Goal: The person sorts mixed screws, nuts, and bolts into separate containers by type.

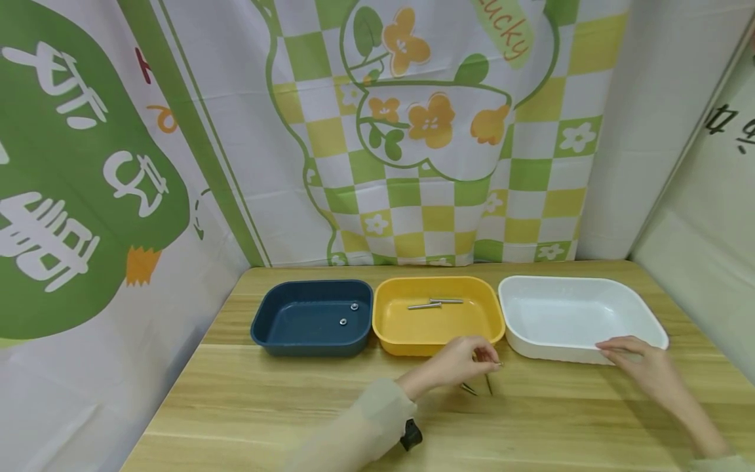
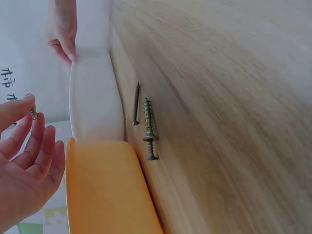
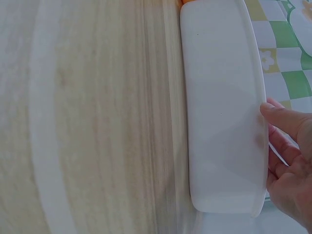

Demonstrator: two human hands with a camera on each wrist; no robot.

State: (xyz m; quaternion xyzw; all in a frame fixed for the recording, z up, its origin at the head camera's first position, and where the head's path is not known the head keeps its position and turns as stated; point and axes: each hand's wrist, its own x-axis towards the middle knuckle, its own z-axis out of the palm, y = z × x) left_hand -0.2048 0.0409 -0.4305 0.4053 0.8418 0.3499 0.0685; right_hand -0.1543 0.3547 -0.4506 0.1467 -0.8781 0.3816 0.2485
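My left hand [image 1: 455, 362] is in front of the yellow tray [image 1: 407, 347], thumb and fingertips pinching a small brass-coloured screw [image 2: 34, 114]. On the table below it lie a slim dark screw [image 2: 136, 105] and a thicker threaded screw [image 2: 148, 122], with the head end of another dark screw [image 2: 151, 150] showing beside that one. At the right, my right hand [image 1: 645, 370] grips the near rim of the white tray [image 1: 566, 351], with the thumb [image 3: 280, 113] on the outer side and the fingers over the inside.
A dark blue tray [image 1: 318, 351] at the left holds two small nut-like metal pieces [image 1: 354, 307]. Silver bolts [image 1: 425, 306] lie in the yellow tray. All three trays stand in a row on the wooden table [image 1: 236, 406], with a patterned cloth [image 1: 425, 216] hanging behind.
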